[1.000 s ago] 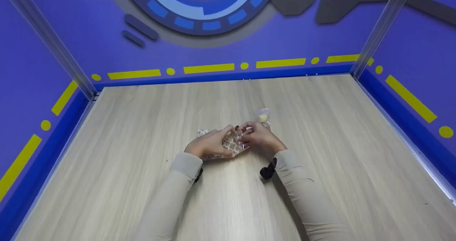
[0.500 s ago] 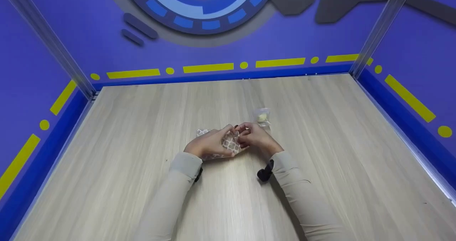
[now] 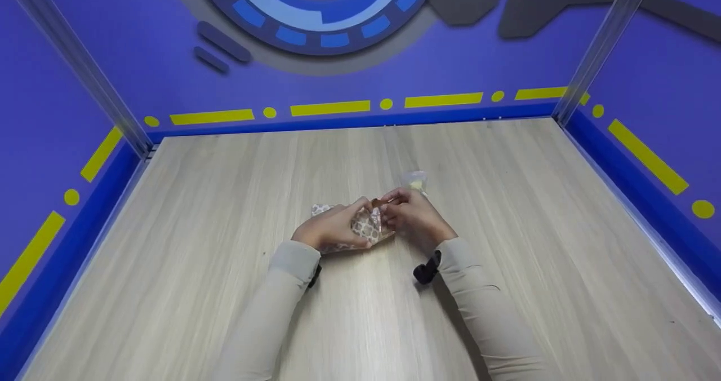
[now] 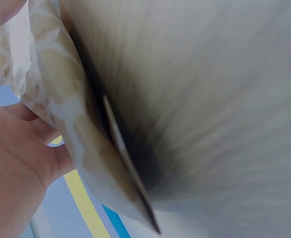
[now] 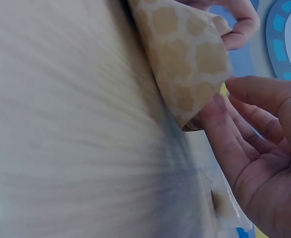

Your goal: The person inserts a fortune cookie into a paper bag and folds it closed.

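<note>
A small package in giraffe-print wrapping paper [image 3: 366, 227], white with tan patches, is held just above or against the table in the head view. My left hand [image 3: 333, 227] grips it from the left, its thumb and fingers spread around the patterned end. At the package's right end, my right hand [image 3: 414, 215] pinches the paper's edge between thumb and fingers. A brown strip of the edge shows between the hands. In the right wrist view the printed paper [image 5: 187, 54] folds over towards my right fingertips [image 5: 217, 106]. What lies inside the paper is hidden.
Behind my right hand, a small clear plastic bag [image 3: 415, 179] with something pale yellow in it lies on the wooden table [image 3: 225, 200], partly covered by the hand. Blue-purple walls [image 3: 315, 88] with yellow marks enclose the table at the back and sides.
My right hand draws slightly back to the right and up, and more of the brown edge shows between the hands. The left hand and the package stay nearly still.
</note>
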The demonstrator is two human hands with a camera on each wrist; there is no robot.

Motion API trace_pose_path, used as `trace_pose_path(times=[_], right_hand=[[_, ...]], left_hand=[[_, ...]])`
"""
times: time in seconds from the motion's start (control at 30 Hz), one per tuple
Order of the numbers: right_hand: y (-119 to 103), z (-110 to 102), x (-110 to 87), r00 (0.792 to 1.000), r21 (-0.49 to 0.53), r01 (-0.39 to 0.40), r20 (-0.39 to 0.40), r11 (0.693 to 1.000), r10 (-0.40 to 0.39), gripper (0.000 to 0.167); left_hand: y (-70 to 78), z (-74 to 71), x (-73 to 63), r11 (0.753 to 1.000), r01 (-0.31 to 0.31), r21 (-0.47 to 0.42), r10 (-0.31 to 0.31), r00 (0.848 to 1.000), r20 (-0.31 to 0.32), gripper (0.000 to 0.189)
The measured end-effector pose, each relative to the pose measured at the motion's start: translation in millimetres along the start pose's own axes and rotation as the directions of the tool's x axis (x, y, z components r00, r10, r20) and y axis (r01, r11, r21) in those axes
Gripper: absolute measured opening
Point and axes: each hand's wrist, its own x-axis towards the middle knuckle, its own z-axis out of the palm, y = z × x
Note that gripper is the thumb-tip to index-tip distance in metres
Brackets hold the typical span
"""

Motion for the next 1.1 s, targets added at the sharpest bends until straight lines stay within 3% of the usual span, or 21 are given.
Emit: trace_pose_path(times=[0.1, 0.2, 0.43, 0.57, 0.9, 1.1], right_hand=[[0, -2, -0.5, 1.0, 0.086, -0.022, -0.004, 0.996, 0.022, 0.018], [1, -1, -0.7, 0.999, 0.108, -0.033, 0.013, 0.994, 0.032, 0.021], [1, 0, -2.4, 0.992, 0.055, -0.005, 0.127, 0.998, -0.002, 0.044], [-1, 0, -4.4, 0.984, 0.076, -0.02, 0.181, 0.997, 0.006, 0.06], [0, 5, -3.3, 0.978, 0.135, -0.114, 0.189, 0.984, 0.087, 0.084], [-1, 11, -1.9, 0.973, 0.189, -0.153, 0.2, 0.97, 0.115, 0.079]], left_hand=[[0.1, 0.0, 0.1, 1.0, -0.007, 0.004, 0.007, 1.0, -0.001, 0.069], [-0.2, 0.5, 0.6, 1.0, -0.009, 0.007, 0.009, 1.0, -0.003, 0.069], [-0.1, 1.0, 1.0, 1.0, -0.007, 0.003, 0.007, 1.0, -0.004, 0.067], [-0.2, 1.3, 2.0, 1.0, -0.014, 0.003, 0.014, 1.0, -0.003, 0.069], [-0.4, 1.2, 2.4, 1.0, -0.021, 0.015, 0.021, 1.0, -0.007, 0.071], [-0.5, -0.3, 3.4, 0.999, -0.022, 0.023, 0.022, 1.0, 0.004, 0.07]])
